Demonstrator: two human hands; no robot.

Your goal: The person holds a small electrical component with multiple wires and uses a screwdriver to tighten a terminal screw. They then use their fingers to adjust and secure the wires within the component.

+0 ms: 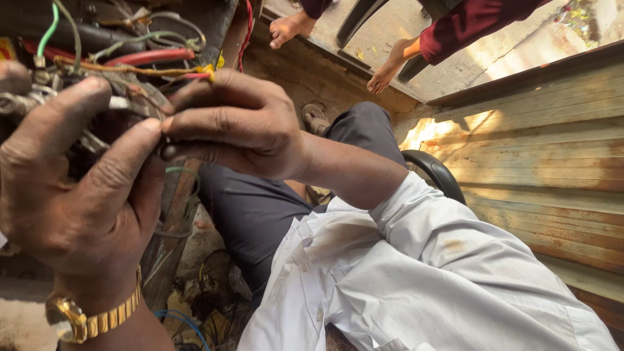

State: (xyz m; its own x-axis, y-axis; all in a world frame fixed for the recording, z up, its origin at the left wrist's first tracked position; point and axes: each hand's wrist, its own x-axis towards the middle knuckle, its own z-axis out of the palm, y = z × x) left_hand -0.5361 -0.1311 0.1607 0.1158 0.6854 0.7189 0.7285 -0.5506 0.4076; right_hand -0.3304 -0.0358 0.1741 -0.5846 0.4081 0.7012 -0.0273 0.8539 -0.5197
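My left hand (71,188), with a gold watch on the wrist, reaches up at the left into a dirty bundle of wires (130,62) coloured red, green, yellow and grey. Its fingers pinch wires near the middle of the bundle. My right hand (227,123) comes in from the right, fingers closed around wires at the same spot, touching the left fingertips. A yellow-tipped wire end (207,70) sticks out just above the right knuckles. What lies between the fingers is hidden.
My white sleeve (416,260) and dark trousers (260,208) fill the lower right. A rusty corrugated metal wall (546,169) stands at the right. Another person's bare feet (289,27) and maroon clothing (468,26) show at the top. Loose wires (188,318) lie on the ground below.
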